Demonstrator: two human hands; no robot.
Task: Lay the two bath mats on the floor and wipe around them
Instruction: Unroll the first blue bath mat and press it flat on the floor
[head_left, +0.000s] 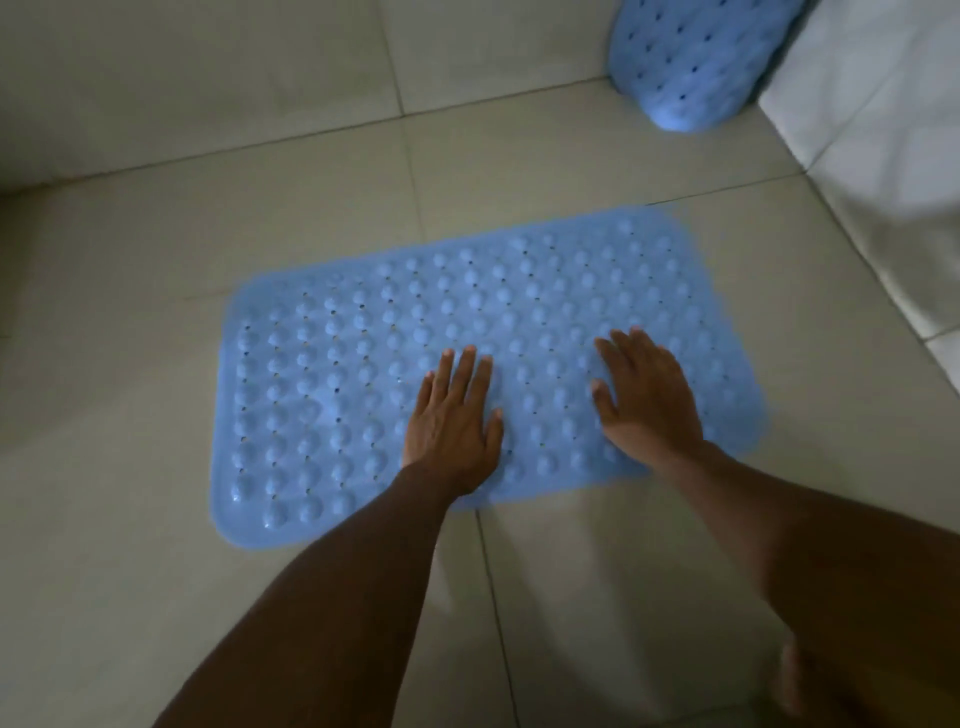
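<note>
A light blue bath mat with rows of bumps and small holes lies flat on the tiled floor in the middle of the view. My left hand presses flat on its near middle with straight fingers. My right hand lies flat on the mat's right part, fingers spread. A second blue bath mat stands curled against the wall in the far right corner, cut off by the top edge. No cloth is in view.
Beige floor tiles surround the mat on the left and near side. A tiled wall runs along the back. A white tiled wall or ledge slopes down the right side.
</note>
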